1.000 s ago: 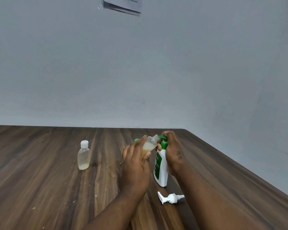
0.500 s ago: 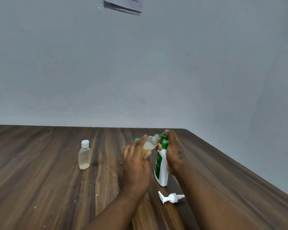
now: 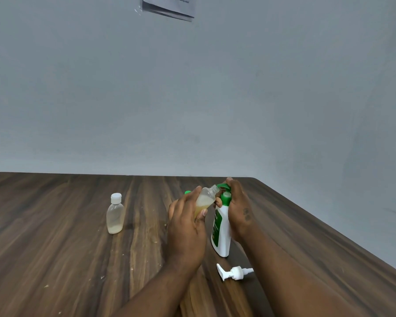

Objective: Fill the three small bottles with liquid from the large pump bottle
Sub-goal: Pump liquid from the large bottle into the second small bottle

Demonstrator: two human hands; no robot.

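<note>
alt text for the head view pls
A person's left hand holds an uncapped small bottle, partly full of yellowish liquid, tilted with its mouth by the green nozzle of a large pump bottle that the right hand grips at the top. On the wooden table, a capped small bottle stands to the left and a loose white pump head lies nearer the camera.

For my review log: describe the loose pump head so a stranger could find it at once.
On the wooden table, find the standing white pump bottle. Just nearer the camera lies the pump head: all white, on its side, attached to nothing.
</note>
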